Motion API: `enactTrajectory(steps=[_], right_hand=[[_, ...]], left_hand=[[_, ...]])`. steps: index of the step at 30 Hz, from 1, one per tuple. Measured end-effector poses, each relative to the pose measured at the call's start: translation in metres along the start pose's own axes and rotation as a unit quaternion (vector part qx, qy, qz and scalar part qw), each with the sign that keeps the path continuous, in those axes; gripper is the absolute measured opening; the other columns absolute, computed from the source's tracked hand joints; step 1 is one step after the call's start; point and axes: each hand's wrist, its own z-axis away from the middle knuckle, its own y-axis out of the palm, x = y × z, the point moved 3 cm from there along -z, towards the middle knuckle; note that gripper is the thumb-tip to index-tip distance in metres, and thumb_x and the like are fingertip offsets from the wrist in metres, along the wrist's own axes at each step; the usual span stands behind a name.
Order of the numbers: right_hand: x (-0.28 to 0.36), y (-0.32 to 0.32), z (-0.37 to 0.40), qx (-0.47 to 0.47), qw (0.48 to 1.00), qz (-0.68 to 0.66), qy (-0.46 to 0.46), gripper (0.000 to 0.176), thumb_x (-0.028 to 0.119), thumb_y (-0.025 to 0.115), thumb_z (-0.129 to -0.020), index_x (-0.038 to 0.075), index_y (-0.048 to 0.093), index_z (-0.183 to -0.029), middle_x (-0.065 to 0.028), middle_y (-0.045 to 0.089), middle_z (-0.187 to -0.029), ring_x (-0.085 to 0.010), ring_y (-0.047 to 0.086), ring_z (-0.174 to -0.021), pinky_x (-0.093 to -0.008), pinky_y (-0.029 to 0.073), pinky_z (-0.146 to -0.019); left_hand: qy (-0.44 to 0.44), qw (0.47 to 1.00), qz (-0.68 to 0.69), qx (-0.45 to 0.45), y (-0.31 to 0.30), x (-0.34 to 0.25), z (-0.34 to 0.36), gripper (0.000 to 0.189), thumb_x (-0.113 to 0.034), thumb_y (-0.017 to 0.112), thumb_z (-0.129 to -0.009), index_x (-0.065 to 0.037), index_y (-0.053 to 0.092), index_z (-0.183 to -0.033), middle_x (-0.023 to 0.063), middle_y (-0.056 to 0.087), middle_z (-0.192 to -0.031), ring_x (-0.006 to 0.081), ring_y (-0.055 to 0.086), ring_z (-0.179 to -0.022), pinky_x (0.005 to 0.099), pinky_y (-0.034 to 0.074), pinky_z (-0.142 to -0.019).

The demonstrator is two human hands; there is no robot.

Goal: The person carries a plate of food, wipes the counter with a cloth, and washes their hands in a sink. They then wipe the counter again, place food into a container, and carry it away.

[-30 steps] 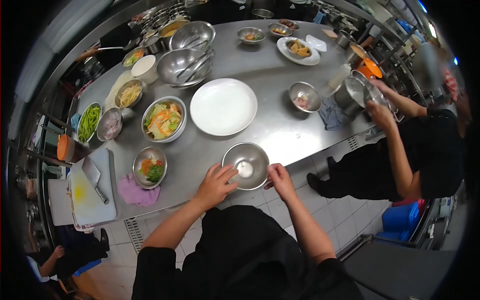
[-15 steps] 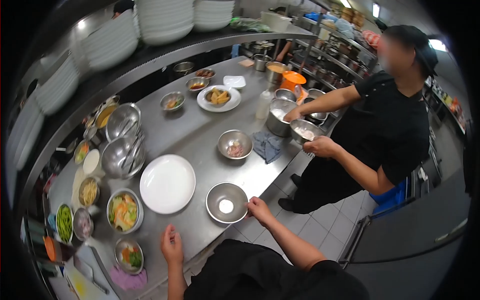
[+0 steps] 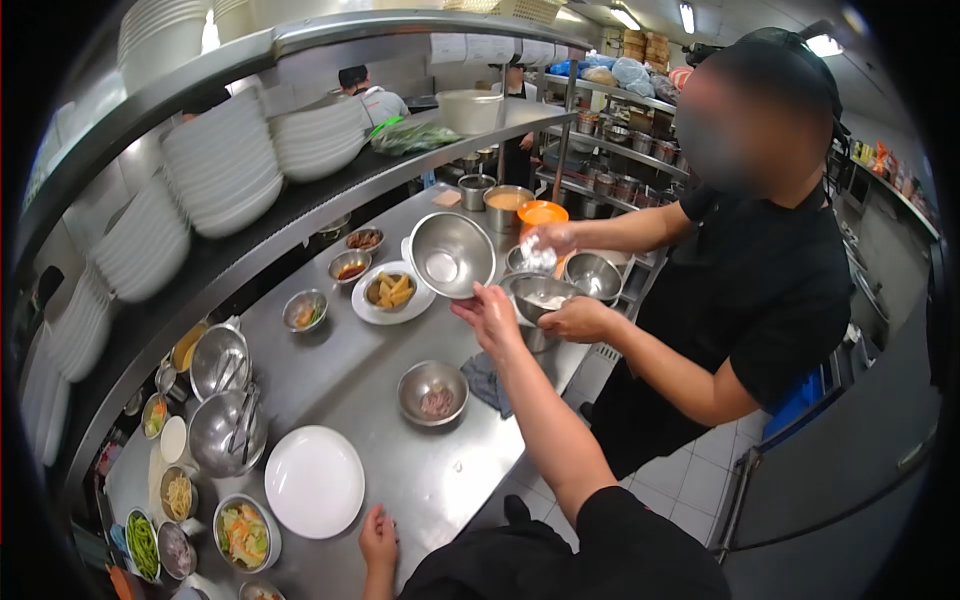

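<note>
My right hand (image 3: 489, 318) is closed on the rim of an empty metal bowl (image 3: 452, 255), raised and tilted above the counter near the white plate of fried pieces (image 3: 424, 302). My left hand (image 3: 378, 537) is by the counter's front edge, fingers loosely curled with nothing visible in them, right of a large white plate (image 3: 315, 482). Between my hands and the back sits a metal bowl with pinkish meat (image 3: 432, 393), a grey cloth (image 3: 487, 383) beside it. A co-worker's hand (image 3: 577, 319) holds a bowl of white powder (image 3: 545, 297).
The co-worker (image 3: 765, 260) stands at the right, the other hand white with powder. Bowls of vegetables (image 3: 243, 533) and noodles (image 3: 179, 496) line the left side. Stacked plates (image 3: 220, 160) fill the shelf (image 3: 400, 170) overhead. An orange container (image 3: 543, 214) stands at the back.
My right hand has lifted the empty bowl up and away from the front edge. The co-worker's powdered hand has come up out of the pot. The view has shifted.
</note>
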Motion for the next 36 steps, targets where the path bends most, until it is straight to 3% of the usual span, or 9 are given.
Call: enactTrajectory(steps=[7,11,17,21,24,28,31,34,36], right_hand=[[-0.006,0.0,-0.154,-0.059,0.991,-0.117,0.023,0.021,0.01,0.049,-0.089,-0.002,0.041,-0.105,-0.0204,0.053,-0.101,-0.0367,0.06,-0.091,-0.0489,0.053,-0.082],[-0.018,-0.043,-0.227,-0.164,0.982,-0.093,0.028,0.028,0.013,0.045,-0.09,-0.006,0.044,-0.11,-0.0195,0.055,-0.1,-0.0339,0.062,-0.086,-0.0433,0.058,-0.067],[-0.008,-0.114,-0.246,-0.374,0.927,-0.009,0.037,0.027,0.008,0.043,-0.088,-0.005,0.049,-0.111,-0.0164,0.059,-0.091,-0.0243,0.061,-0.069,-0.0324,0.054,-0.052],[-0.008,-0.129,-0.236,-0.395,0.918,-0.017,0.036,0.025,0.007,0.041,-0.088,-0.003,0.051,-0.109,-0.0143,0.058,-0.094,-0.0227,0.061,-0.069,-0.0323,0.053,-0.052],[-0.018,-0.111,-0.215,-0.243,0.97,-0.017,-0.009,0.019,0.013,0.045,-0.092,0.002,0.047,-0.108,-0.0125,0.054,-0.096,-0.0221,0.06,-0.074,-0.034,0.053,-0.056],[-0.017,-0.066,-0.105,-0.069,0.995,0.055,-0.053,0.016,0.015,0.049,-0.094,0.005,0.05,-0.105,-0.0073,0.056,-0.087,-0.0156,0.058,-0.068,-0.028,0.049,-0.053],[-0.039,-0.074,-0.017,0.048,0.976,0.204,-0.051,0.017,0.015,0.051,-0.094,0.005,0.052,-0.106,-0.005,0.059,-0.082,-0.011,0.055,-0.064,-0.0241,0.045,-0.053],[-0.051,-0.097,0.052,0.068,0.934,0.343,-0.078,0.017,0.016,0.054,-0.092,0.003,0.056,-0.102,-0.0044,0.061,-0.079,-0.0101,0.056,-0.065,-0.0241,0.046,-0.057],[-0.063,-0.12,0.072,0.071,0.922,0.37,-0.094,0.017,0.016,0.056,-0.091,0.002,0.058,-0.1,-0.0049,0.062,-0.077,-0.0099,0.056,-0.066,-0.0239,0.046,-0.058]], left_hand=[[0.007,0.985,-0.095,-0.146,0.008,0.016,-0.009,0.029,-0.008,0.055,-0.087,-0.004,0.053,-0.116,0.0003,0.054,-0.073,0.0075,0.053,-0.063,0.0207,0.042,-0.049],[0.014,0.967,-0.121,-0.225,-0.009,0.058,-0.023,0.029,-0.006,0.056,-0.086,-0.004,0.054,-0.115,-0.0009,0.051,-0.068,0.0071,0.051,-0.061,0.021,0.041,-0.051],[0.065,0.949,-0.188,-0.246,-0.015,0.062,-0.024,0.033,-0.003,0.057,-0.084,-0.004,0.054,-0.117,-0.0018,0.047,-0.063,0.0067,0.047,-0.057,0.021,0.039,-0.052],[0.048,0.941,-0.206,-0.264,-0.016,0.064,-0.024,0.032,-0.003,0.058,-0.083,-0.003,0.055,-0.115,-0.0023,0.046,-0.062,0.0066,0.046,-0.054,0.0211,0.038,-0.051],[0.027,0.957,-0.143,-0.251,-0.017,0.066,-0.025,0.028,-0.003,0.058,-0.084,-0.003,0.056,-0.113,-0.0027,0.045,-0.061,0.006,0.045,-0.053,0.021,0.036,-0.048],[0.028,0.962,-0.108,-0.248,-0.015,0.056,-0.017,0.018,-0.007,0.057,-0.087,-0.003,0.057,-0.105,-0.0012,0.047,-0.061,0.0062,0.043,-0.048,0.0212,0.034,-0.042],[0.067,0.946,-0.241,-0.208,-0.004,0.024,-0.002,0.028,-0.019,0.055,-0.09,-0.003,0.059,-0.113,0.0009,0.057,-0.071,0.0102,0.048,-0.056,0.0249,0.04,-0.049],[0.011,0.959,-0.182,-0.215,-0.006,0.032,-0.005,0.023,-0.018,0.055,-0.09,-0.001,0.061,-0.104,0.0012,0.057,-0.07,0.0103,0.048,-0.055,0.0258,0.041,-0.049],[-0.007,0.97,-0.085,-0.229,-0.011,0.047,-0.018,0.012,-0.011,0.054,-0.09,-0.003,0.056,-0.098,0.001,0.05,-0.061,0.0068,0.04,-0.041,0.0214,0.031,-0.036]])
